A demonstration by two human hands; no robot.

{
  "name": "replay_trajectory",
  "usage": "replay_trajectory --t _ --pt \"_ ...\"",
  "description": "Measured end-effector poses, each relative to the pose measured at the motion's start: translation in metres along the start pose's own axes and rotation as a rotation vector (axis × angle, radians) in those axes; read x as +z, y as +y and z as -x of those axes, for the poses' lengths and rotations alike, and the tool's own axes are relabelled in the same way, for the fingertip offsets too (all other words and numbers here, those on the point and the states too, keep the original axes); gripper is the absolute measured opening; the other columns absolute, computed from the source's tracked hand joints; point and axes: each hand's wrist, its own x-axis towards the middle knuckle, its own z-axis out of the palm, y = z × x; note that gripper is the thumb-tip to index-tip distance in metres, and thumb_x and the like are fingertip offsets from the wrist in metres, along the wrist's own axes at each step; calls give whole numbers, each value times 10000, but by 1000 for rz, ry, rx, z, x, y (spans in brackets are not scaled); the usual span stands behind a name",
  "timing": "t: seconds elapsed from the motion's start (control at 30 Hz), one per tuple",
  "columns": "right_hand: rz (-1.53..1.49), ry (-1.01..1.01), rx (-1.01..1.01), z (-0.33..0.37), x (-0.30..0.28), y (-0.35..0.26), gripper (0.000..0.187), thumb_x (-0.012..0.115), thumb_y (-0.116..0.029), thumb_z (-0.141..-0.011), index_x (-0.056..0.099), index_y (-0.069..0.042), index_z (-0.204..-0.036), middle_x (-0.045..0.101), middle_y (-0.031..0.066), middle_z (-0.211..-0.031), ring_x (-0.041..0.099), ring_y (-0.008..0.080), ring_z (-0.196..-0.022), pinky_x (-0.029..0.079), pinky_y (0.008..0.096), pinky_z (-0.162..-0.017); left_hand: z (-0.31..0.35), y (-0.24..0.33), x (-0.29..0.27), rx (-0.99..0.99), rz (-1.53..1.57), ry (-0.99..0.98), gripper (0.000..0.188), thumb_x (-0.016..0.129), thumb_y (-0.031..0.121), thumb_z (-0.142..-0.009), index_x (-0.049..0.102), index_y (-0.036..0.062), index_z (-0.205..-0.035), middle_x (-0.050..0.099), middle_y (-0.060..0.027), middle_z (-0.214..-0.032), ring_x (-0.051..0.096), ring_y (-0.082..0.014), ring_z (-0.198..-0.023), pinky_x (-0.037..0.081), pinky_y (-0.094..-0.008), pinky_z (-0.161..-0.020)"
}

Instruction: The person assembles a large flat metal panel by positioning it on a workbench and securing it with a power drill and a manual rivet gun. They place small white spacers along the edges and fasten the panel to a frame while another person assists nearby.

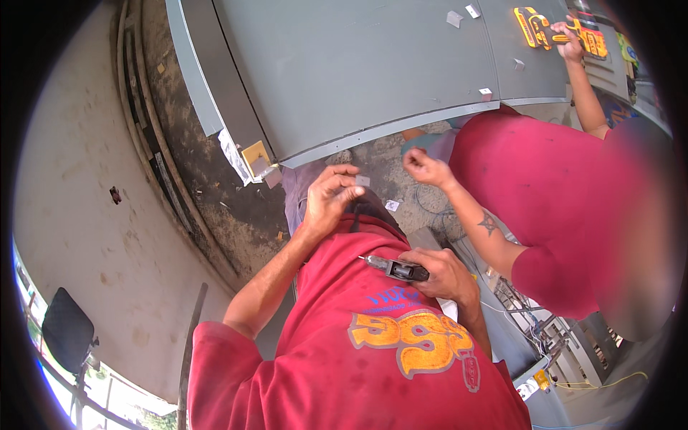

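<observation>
My left hand (331,201) is closed, pinching a small flat grey piece (363,181) between thumb and fingers, just short of the panel's near edge. Against the front of my red shirt, my right hand (446,274) grips a dark pistol-shaped hand tool (401,270). A thin metal tip on this tool points left; its exact kind I cannot make out. Beyond my hands lies a large grey metal panel (358,57) with a pale strip along its near edge. Near its left corner is a yellow square pad (255,155) beside crumpled white wrapping (233,154).
At right, a co-worker in a red shirt (537,193) leans over the panel, one hand holding a yellow cordless power tool (534,29). Small pale pieces (486,94) sit on the panel. Pipes (154,136) run along the left wall (79,179). Cables (537,333) hang at lower right.
</observation>
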Motion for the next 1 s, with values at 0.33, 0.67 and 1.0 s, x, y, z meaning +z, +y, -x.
replay_trajectory --t 0.33,0.67,1.0 --pt "16 -19 101 -3 -6 -8 408 762 -68 -660 645 -61 -1051 671 129 -874 666 319 -765 533 380 -648 -2 67 -1 82 -474 -178 109 738 99 -769 667 23 -799 461 -145 -1429 670 -257 -964 575 -350 -718" --pt "4 6 128 -9 0 -17 361 778 -122 -704 643 -58 -1032 668 130 -852 661 326 -746 526 397 -632 -15 77 -11 172 -717 -233 93 724 108 -718 658 49 -749 477 -178 -1411 671 -254 -873 559 -370 -719" --pt "1 5 138 -14 6 -21 402 774 -92 -672 639 -56 -1050 671 137 -873 664 333 -776 533 394 -659 -21 67 -15 245 -837 -280 111 720 117 -715 649 38 -744 477 -220 -1395 652 -282 -851 540 -389 -745"
